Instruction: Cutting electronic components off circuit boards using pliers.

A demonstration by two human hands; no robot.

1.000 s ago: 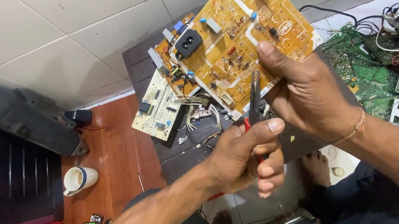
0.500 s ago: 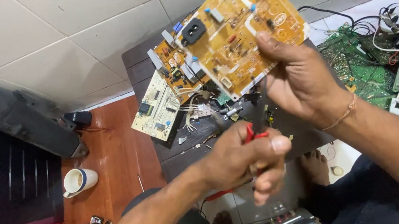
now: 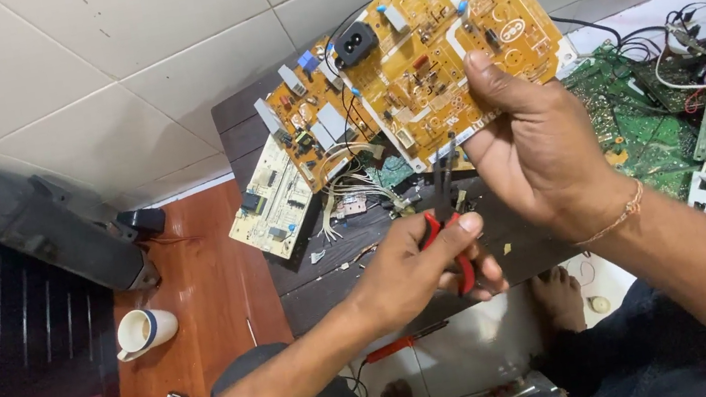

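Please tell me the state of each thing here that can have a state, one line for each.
Orange circuit board: lifted, tilted, gripped at its lower edge by right hand.
Red-handled pliers: gripped in left hand, tip pointing up at the board.
White mug: upright on the floor.
Pale circuit board: lying flat, untouched.

There is a single view, taken from a camera worn on the person's head and tipped steeply down over their own lap and forearms. It sits close to the work: the left hand (image 3: 421,268) and right hand (image 3: 544,149) fill the middle of the frame, with the orange circuit board (image 3: 440,33) raised toward the lens near the top edge. The view faces forward and down, so the white tiled floor (image 3: 72,92) runs across the top, the dark low table (image 3: 288,265) lies under the hands, and the person's bare foot (image 3: 560,298) shows below. No second view shares this scene.
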